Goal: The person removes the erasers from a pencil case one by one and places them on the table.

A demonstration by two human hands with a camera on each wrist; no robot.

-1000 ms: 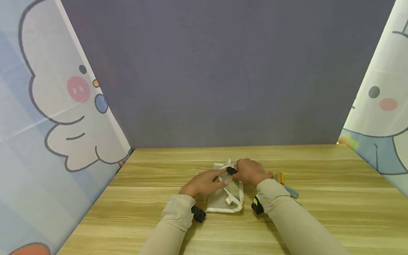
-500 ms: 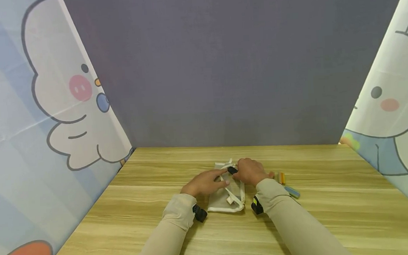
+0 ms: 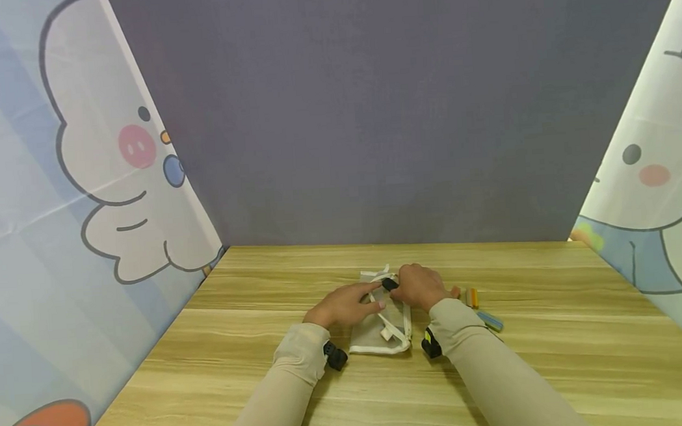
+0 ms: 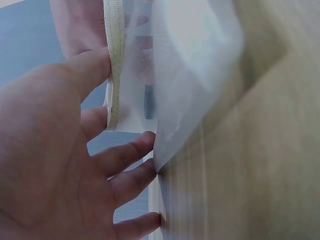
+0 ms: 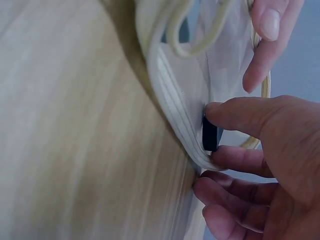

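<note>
A whitish see-through mesh pouch point(image 3: 372, 335) with cream trim lies on the table between both hands. My left hand point(image 3: 342, 306) is at its left side; in the left wrist view, the thumb and a finger pinch the cream edge trim point(image 4: 115, 65), the other fingers spread below. From the right, my right hand point(image 3: 418, 288) pinches a small black block point(image 5: 210, 134) between thumb and finger at the pouch's far end. Through the mesh a dark bar point(image 4: 149, 102) shows faintly; whether it is that same block I cannot tell.
Right of the right hand lie a reddish-brown piece point(image 3: 454, 292), an orange-and-pale piece point(image 3: 472, 297) and a blue bar point(image 3: 490, 321) on the wooden table point(image 3: 237, 330). A grey panel point(image 3: 335, 122) stands behind, with printed cloths at both sides.
The head view has drifted slightly, so everything sits a little further right. Both hands keep practically the same hold and place on the pouch and black block.
</note>
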